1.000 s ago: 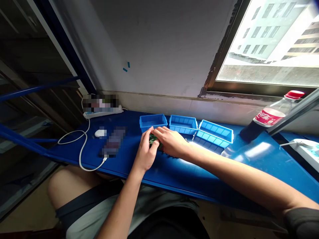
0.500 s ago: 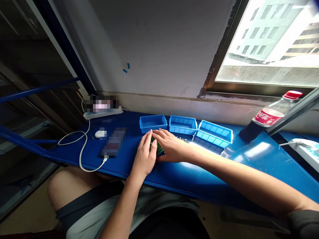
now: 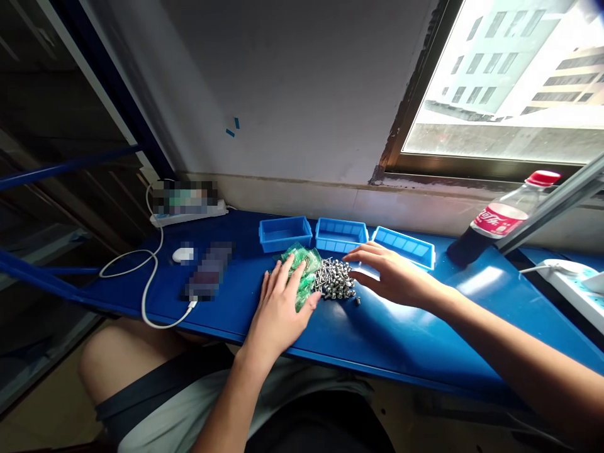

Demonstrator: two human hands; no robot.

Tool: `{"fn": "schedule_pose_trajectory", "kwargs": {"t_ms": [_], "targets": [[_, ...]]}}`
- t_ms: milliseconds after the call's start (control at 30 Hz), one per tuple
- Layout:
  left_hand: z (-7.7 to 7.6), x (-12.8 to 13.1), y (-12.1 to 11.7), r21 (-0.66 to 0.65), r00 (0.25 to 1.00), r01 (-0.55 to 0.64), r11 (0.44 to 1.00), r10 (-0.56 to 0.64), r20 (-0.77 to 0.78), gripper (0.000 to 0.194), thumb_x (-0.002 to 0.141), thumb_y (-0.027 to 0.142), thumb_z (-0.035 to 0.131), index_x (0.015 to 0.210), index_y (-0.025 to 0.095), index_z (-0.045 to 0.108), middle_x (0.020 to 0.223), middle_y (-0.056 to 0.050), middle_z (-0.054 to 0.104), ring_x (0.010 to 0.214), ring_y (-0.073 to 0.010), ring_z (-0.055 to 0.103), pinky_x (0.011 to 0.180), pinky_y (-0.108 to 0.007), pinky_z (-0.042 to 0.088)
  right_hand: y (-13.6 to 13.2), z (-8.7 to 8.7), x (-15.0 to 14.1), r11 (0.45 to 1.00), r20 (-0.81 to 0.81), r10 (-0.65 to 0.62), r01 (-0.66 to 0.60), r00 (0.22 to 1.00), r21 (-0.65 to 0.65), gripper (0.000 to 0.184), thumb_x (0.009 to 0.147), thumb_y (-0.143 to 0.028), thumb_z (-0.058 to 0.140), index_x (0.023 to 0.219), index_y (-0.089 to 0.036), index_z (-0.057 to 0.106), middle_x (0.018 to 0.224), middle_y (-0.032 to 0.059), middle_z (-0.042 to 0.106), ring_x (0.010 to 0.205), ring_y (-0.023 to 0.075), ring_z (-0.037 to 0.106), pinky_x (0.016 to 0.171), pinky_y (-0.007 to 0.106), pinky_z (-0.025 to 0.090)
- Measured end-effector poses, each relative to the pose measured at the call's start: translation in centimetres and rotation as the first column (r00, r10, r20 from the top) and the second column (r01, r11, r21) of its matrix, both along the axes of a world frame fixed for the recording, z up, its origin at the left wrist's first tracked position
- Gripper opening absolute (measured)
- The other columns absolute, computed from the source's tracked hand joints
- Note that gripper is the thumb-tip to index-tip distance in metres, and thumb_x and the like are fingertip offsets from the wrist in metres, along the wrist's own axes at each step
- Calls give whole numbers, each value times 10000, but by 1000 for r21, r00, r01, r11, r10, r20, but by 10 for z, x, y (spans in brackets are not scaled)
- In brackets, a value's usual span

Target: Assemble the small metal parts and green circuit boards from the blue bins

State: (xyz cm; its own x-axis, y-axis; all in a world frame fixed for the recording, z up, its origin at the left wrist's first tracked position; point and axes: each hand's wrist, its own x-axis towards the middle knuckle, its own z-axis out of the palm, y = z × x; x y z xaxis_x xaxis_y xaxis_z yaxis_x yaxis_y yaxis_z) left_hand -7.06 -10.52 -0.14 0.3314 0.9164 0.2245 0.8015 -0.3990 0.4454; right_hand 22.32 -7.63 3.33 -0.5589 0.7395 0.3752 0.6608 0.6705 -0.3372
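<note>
On the blue table [image 3: 325, 346], a heap of small metal screws [image 3: 336, 280] lies in front of the person, shiny heads mostly toward the right side and thin shanks showing at the left. One loose screw [image 3: 357, 301] sits just beside the heap, on its near right side. Against the heap's left side is a crumpled green bag [image 3: 306, 259], clear enough to show some screws within or under its folds.

The left hand [image 3: 279, 313] lies over the bag, open, palm down, fingers spread and thumb pointing toward the heap. The right hand [image 3: 396, 275] is at the heap's right edge, open and loosely curved, with thumb and fingers apart; whether its fingertips touch any screws cannot be told.

Behind the heap stand three blue bins in a row: the left bin [image 3: 285, 238], the middle bin [image 3: 340, 241] and the right bin [image 3: 406, 250], which is set at an angle and partly hidden by the right hand. Farther right, a red-capped bottle [image 3: 500, 219] of dark drink appears tilted near the window [image 3: 500, 94]. Well to the left are a blurred-out dark object [image 3: 210, 270] with a white cable [image 3: 157, 283] at its near end, a small white object [image 3: 180, 255] and a power strip [image 3: 191, 214] by the wall [image 3: 292, 94].
</note>
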Motion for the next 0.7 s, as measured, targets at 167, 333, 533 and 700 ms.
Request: {"fn": "schedule_pose_trajectory", "kwargs": {"t_ms": [167, 333, 533, 700], "targets": [[-5, 22, -12, 52, 997, -26, 998, 30, -66, 672, 1051, 582, 516, 1661, 319, 415, 1805, -51, 214, 1660, -460, 157, 1285, -728, 318, -9, -14, 20, 994, 89, -9, 19, 996, -109, 215, 1036, -409, 667, 1179, -266, 741, 1055, 75, 740, 841, 224, 705, 738, 376, 579], [-10, 38, -19, 230, 996, -47, 972, 62, -61, 683, 1033, 542, 578, 1642, 261, 450, 1799, -101, 218, 1662, -490, 84, 1287, -789, 233, -19, -18, 17, 957, 78, 82, -57, 994, -283, 169, 979, -402, 744, 1031, -244, 716, 886, 22, 702, 737, 176, 634, 682, 312, 507], [13, 52, -14, 400, 995, 98, 911, -91, -37, 631, 1018, 481, 630, 1585, 229, 517, 1773, -121, 289, 1669, -464, 94, 1321, -773, 135, -19, -21, 13, 927, -14, 83, -82, 996, -365, 33, 957, -212, 696, 985, -229, 702, 935, 24, 715, 756, 163, 634, 688, 291, 519], [38, 69, 25, 416, 921, 300, 859, -375, 110, 475, 1034, 344, 613, 1490, 214, 602, 1615, -132, 540, 1609, -369, 349, 1306, -612, 364, -16, -8, 15, 965, -56, 66, -78, 996, -250, 126, 887, -133, 700, 970, -227, 704, 860, 14, 700, 709, 157, 606, 654, 287, 506]]}}
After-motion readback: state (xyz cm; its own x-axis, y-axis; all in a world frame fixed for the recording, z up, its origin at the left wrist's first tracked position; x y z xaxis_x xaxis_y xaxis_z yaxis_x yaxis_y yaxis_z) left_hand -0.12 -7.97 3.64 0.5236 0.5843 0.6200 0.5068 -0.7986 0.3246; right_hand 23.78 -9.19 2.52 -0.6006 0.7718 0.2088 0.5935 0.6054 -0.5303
